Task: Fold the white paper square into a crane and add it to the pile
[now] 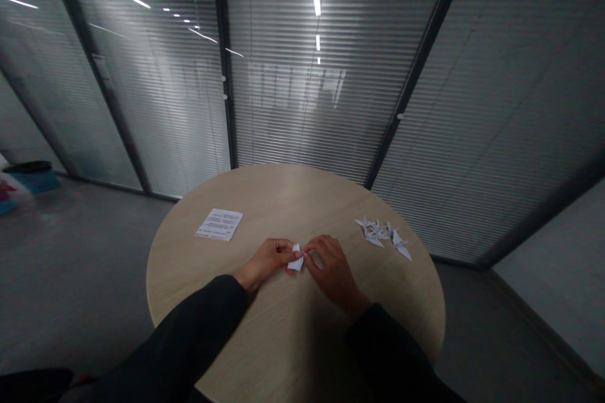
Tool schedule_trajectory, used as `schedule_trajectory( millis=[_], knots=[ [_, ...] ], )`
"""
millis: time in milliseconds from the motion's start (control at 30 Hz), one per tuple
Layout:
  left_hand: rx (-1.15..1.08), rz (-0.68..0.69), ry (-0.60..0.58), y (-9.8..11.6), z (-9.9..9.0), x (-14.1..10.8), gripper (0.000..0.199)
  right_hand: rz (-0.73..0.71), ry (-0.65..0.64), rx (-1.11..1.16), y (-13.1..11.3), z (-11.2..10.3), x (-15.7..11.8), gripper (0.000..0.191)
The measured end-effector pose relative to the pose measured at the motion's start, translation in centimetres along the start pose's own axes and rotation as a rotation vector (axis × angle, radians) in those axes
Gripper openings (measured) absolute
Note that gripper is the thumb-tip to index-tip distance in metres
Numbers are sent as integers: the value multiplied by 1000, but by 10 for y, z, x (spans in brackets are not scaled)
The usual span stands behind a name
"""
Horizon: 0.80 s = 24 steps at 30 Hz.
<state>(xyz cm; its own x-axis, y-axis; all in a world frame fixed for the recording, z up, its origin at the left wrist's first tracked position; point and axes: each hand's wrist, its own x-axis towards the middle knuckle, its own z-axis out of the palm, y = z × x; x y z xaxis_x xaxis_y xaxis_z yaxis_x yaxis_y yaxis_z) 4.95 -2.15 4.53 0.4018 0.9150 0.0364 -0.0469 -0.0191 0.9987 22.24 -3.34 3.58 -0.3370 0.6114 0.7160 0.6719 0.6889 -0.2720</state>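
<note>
A small folded piece of white paper is pinched between my left hand and my right hand, held just above the middle of the round wooden table. Its fingertips-side edges are partly hidden by my fingers. To the right lies a small pile of white origami cranes, out of reach of neither hand's fingers but not touched. A printed sheet of paper lies flat to the left, farther from my hands.
Glass partitions with slatted blinds stand behind the table, and a grey floor surrounds it. A blue and black object with a colourful bag sits on the floor at the far left.
</note>
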Motion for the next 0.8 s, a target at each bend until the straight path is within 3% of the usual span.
schedule_trajectory(
  millis=[300,500,800],
  knots=[
    [-116,26,123,-2,6,0,38,93,93,143,-2,2,-1,10],
    [-146,68,187,2,11,-2,36,284,118,387,-4,2,0,9],
    [19,145,229,-2,7,-1,37,481,92,436,-8,1,2,15]
  ],
)
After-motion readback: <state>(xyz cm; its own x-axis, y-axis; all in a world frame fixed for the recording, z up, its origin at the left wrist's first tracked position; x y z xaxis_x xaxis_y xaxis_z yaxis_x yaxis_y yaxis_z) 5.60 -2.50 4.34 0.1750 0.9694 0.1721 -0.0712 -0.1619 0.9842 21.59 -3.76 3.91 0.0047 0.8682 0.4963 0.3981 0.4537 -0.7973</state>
